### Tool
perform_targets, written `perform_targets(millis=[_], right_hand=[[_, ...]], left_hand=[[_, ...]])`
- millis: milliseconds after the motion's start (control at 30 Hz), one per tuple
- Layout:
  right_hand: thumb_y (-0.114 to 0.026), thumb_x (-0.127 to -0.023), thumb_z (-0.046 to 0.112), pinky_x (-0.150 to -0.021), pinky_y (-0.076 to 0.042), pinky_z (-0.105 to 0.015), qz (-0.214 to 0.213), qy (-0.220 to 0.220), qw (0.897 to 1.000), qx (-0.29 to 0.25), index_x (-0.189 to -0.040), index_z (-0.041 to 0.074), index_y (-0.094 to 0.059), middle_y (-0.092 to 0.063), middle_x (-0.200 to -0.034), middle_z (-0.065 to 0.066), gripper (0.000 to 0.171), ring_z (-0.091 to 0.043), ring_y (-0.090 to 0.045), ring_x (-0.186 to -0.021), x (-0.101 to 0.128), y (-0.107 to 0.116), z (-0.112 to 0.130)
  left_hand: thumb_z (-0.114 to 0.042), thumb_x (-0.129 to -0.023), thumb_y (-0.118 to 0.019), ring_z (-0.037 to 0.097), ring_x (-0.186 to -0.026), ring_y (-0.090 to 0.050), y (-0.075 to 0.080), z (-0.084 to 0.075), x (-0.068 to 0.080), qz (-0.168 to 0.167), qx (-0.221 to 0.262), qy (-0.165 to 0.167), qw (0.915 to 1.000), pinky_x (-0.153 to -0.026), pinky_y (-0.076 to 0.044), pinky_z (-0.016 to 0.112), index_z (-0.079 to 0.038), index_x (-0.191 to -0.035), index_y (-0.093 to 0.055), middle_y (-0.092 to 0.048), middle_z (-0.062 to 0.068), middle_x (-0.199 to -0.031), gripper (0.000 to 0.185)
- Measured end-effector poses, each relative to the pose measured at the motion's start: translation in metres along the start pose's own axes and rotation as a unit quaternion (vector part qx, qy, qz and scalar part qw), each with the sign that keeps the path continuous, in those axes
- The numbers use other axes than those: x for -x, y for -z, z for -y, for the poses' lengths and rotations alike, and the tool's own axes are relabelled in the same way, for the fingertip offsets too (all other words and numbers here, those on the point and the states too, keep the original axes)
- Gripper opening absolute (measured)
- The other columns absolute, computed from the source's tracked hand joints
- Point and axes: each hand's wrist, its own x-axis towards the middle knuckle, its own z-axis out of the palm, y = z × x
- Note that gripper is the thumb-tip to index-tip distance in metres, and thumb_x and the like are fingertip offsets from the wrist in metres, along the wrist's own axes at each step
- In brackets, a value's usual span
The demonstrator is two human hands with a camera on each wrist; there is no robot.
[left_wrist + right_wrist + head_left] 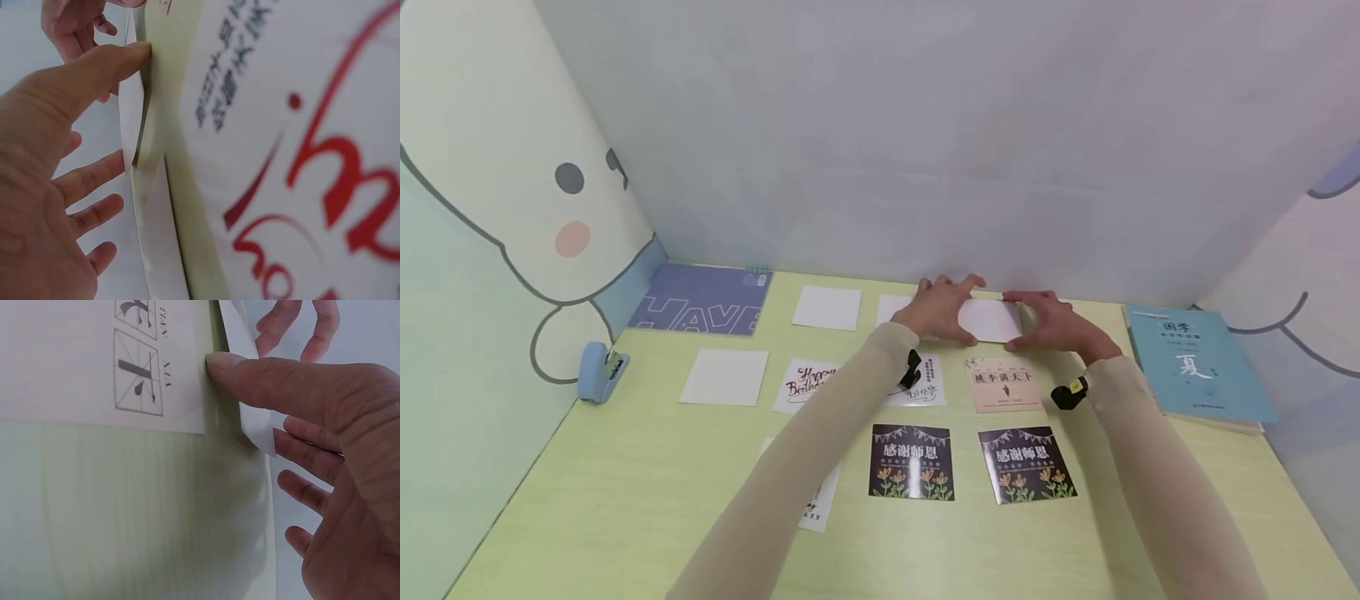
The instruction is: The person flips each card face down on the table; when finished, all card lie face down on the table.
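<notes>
Head view: left hand (936, 308) and right hand (1051, 323) both pinch the ends of a white card (992, 321) in the back row of the table (625, 483), thumbs at its near edge and fingers spread over the top. Wrist views show that edge lifted a bit off the surface. I'd say keep the thumbs low and even so it doesn't bend, and don't nudge the pink card (1004, 384) just in front. Blue book (1195, 362) sits off to the right, well apart.
</notes>
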Motion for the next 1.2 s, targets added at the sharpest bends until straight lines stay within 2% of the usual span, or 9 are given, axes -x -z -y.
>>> perform_targets(millis=[200, 333, 500, 633, 800, 933, 1100, 1200], right_hand=[[-0.088, -0.087, 0.035, -0.111, -0.034, -0.075, 0.002, 0.000, 1.000, -0.001, -0.166, 0.015, -0.039, -0.032, -0.172, -0.023, 0.095, -0.047, -0.034, -0.143, 0.002, -0.002, -0.001], [-0.088, -0.087, 0.034, -0.112, -0.033, -0.076, 0.000, 0.000, 1.000, 0.000, -0.167, 0.014, -0.037, -0.032, -0.172, -0.023, 0.096, -0.047, -0.034, -0.143, 0.004, -0.004, 0.001], [-0.088, -0.088, 0.034, -0.114, -0.025, -0.079, -0.021, 0.010, 1.000, -0.001, -0.166, 0.011, -0.036, -0.034, -0.172, -0.023, 0.097, -0.048, -0.032, -0.148, 0.012, -0.005, 0.004], [-0.085, -0.090, 0.032, -0.117, -0.020, -0.082, -0.044, 0.030, 0.998, -0.013, -0.165, 0.011, -0.038, -0.036, -0.172, -0.022, 0.091, -0.049, -0.030, -0.151, 0.020, -0.005, 0.008], [-0.080, -0.096, 0.032, -0.116, -0.014, -0.086, -0.065, 0.055, 0.996, -0.024, -0.166, 0.012, -0.037, -0.035, -0.172, -0.023, 0.084, -0.052, -0.026, -0.155, 0.037, -0.006, 0.012], [-0.075, -0.098, 0.031, -0.114, -0.013, -0.088, -0.071, 0.066, 0.995, -0.024, -0.166, 0.011, -0.036, -0.036, -0.171, -0.024, 0.080, -0.052, -0.027, -0.154, 0.053, -0.007, 0.014], [-0.077, -0.097, 0.028, -0.112, -0.015, -0.087, -0.077, 0.082, 0.993, -0.031, -0.165, 0.011, -0.038, -0.038, -0.170, -0.024, 0.080, -0.051, -0.031, -0.151, 0.072, -0.010, 0.017], [-0.079, -0.095, 0.026, -0.110, -0.021, -0.082, -0.084, 0.096, 0.991, -0.031, -0.165, 0.011, -0.039, -0.040, -0.169, -0.023, 0.082, -0.049, -0.033, -0.148, 0.081, -0.014, 0.019]], left_hand=[[-0.053, -0.083, -0.090, 0.025, -0.147, -0.046, 0.000, 0.000, 0.000, 0.004, -0.006, -0.002, 1.0000, -0.120, -0.030, 0.050, -0.033, -0.166, -0.028, -0.066, -0.003, -0.147, 0.106], [-0.054, -0.082, -0.090, 0.026, -0.145, -0.046, -0.001, 0.001, 0.001, 0.006, -0.010, -0.003, 0.9999, -0.120, -0.030, 0.050, -0.034, -0.167, -0.028, -0.062, -0.001, -0.153, 0.107], [-0.058, -0.081, -0.089, 0.028, -0.154, -0.035, -0.003, -0.005, 0.006, 0.016, -0.003, -0.025, 0.9996, -0.125, -0.027, 0.052, -0.035, -0.169, -0.026, -0.044, -0.001, -0.171, 0.111], [-0.063, -0.083, -0.085, 0.031, -0.161, -0.026, -0.005, -0.020, 0.014, 0.017, -0.017, -0.042, 0.9988, -0.128, -0.025, 0.055, -0.035, -0.170, -0.021, -0.035, 0.005, -0.174, 0.112], [-0.069, -0.084, -0.081, 0.035, -0.159, -0.027, -0.009, -0.046, 0.028, 0.012, -0.041, -0.051, 0.9978, -0.121, -0.033, 0.056, -0.034, -0.171, -0.008, -0.038, 0.010, -0.169, 0.118], [-0.070, -0.082, -0.082, 0.033, -0.155, -0.031, -0.013, -0.062, 0.044, 0.026, -0.046, -0.046, 0.9975, -0.117, -0.033, 0.054, -0.035, -0.171, 0.004, -0.043, 0.010, -0.163, 0.128], [-0.072, -0.077, -0.086, 0.028, -0.143, -0.039, -0.017, -0.072, 0.060, 0.046, -0.071, -0.040, 0.9956, -0.111, -0.034, 0.048, -0.037, -0.168, 0.020, -0.050, 0.008, -0.151, 0.144], [-0.069, -0.074, -0.089, 0.024, -0.134, -0.043, -0.020, -0.071, 0.065, 0.057, -0.083, -0.037, 0.9942, -0.108, -0.036, 0.046, -0.038, -0.168, 0.021, -0.055, 0.004, -0.141, 0.147]])
